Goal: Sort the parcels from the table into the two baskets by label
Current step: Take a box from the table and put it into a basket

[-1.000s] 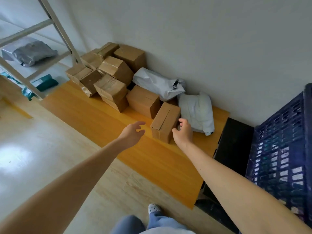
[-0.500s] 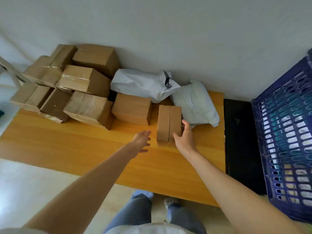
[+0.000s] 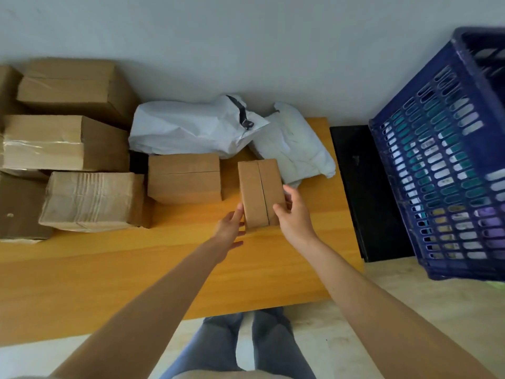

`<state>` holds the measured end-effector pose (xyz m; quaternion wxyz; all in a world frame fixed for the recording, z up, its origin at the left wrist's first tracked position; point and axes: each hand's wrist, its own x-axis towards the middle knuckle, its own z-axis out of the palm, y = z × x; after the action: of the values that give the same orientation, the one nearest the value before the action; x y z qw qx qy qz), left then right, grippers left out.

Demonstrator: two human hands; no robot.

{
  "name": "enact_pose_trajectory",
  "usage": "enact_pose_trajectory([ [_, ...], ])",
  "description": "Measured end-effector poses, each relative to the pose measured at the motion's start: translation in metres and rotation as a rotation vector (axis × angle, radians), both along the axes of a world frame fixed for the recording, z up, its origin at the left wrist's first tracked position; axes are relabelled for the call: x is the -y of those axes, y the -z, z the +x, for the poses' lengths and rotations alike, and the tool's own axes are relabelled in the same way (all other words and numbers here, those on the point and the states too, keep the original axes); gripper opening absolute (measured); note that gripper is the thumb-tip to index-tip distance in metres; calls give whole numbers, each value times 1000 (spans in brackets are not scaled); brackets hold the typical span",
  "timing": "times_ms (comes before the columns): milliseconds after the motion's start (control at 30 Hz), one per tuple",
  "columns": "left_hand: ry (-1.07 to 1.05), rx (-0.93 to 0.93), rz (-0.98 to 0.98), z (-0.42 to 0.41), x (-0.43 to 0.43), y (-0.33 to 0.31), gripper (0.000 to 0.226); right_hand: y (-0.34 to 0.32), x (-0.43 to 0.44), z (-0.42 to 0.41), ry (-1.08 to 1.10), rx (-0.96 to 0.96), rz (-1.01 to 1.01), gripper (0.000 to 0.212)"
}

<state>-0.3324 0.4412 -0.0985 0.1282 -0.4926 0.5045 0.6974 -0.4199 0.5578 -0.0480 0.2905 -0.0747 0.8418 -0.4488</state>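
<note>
Pale plank flooring and the person's grey-trousered legs fill the nearest part of the view, below the front edge of an orange wooden bench [image 3: 109,283]. Two bare forearms reach across it and meet at a narrow cardboard box [image 3: 259,192], the parcel being handled. The box lies straight ahead of both hands, its long axis running away from the person and a taped seam running down the middle of its top. The right hand [image 3: 293,214] grips its right side, thumb over the top and fingers curled round the flank. The left hand [image 3: 229,228] is open, straight fingers touching the left face at the near corner. The right hand sits further along the box, so it looks likely to carry the lift. Whether the base rests on the bench or is just clear of it cannot be told. No label shows, so the box probably needs turning. Just left of the box is a squarer carton [image 3: 184,177], and further left a heap of larger cartons [image 3: 93,199]. Just behind the box, two white mailer bags [image 3: 191,129] lie against the grey wall. Well to the right of the box, past a black surface [image 3: 366,192], is a dark blue slotted basket [image 3: 451,173]. No second basket is in view.
</note>
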Motion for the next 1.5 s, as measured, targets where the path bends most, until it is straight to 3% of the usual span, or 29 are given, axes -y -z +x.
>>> enact_pose_trajectory([
  [367,83,-6,124,13,0,-12,75,-15,-21,17,61,89,-18,53],
  [467,107,2,131,21,-4,-21,92,-22,-29,21,78,136,-70,51],
  [600,150,-73,107,28,-10,-43,115,-36,-46,26,87,277,-135,31],
  [800,99,-160,-44,40,-36,-70,96,-49,-69,35,1,261,-153,75],
  [900,39,-207,-67,53,-52,-84,86,-57,-84,37,-24,248,-205,63],
  [1033,70,-311,-99,74,-68,-108,41,-61,-99,40,13,341,-333,53],
  [1100,108,-370,-118,85,-74,-117,33,-62,-105,44,29,392,-403,43],
  [1267,3,-496,-278,101,-89,-134,51,-62,-113,55,30,464,-547,37],
  [1433,-99,-489,-222,109,-84,-150,73,-70,-102,62,6,385,-624,37],
  [1500,-88,-481,-215,112,-78,-154,68,-73,-97,64,-6,329,-616,39],
])
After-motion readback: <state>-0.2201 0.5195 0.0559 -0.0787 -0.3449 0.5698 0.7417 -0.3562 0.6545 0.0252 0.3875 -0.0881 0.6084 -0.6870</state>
